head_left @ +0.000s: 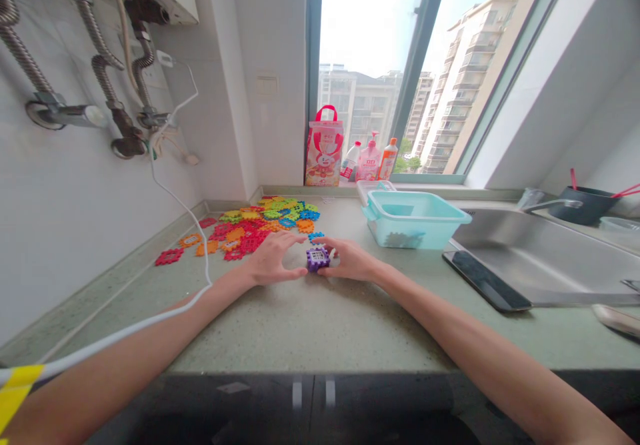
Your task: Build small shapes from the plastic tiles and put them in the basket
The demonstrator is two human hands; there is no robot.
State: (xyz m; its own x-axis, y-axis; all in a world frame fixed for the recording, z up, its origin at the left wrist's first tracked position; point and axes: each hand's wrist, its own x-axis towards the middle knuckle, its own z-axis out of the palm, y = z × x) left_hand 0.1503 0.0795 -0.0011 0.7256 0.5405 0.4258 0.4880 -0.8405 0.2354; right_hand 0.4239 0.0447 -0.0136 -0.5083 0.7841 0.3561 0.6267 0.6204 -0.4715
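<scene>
A small purple interlocking block [318,259] with a white patterned top sits on the counter between my hands. My right hand [350,259] curls around its right side, with the thumb at the near edge and the fingers toward the far edge. To the left of it, my left hand [273,258] is open. Its thumb points at the block and its fingers arch above, with a gap between. Just beyond the block lies a blue interlocking piece [316,237]. A pile of red interlocking pieces [247,239] and green ones [283,208] spreads behind my left hand, mixed with orange, yellow and blue.
A turquoise plastic bin [415,221] stands right of the pile, its contents dimly visible. A phone [485,281] lies along the edge of the steel sink [540,251]. A white cable [170,191] hangs across my left forearm. Bottles [369,161] and a pink bag [325,151] line the windowsill.
</scene>
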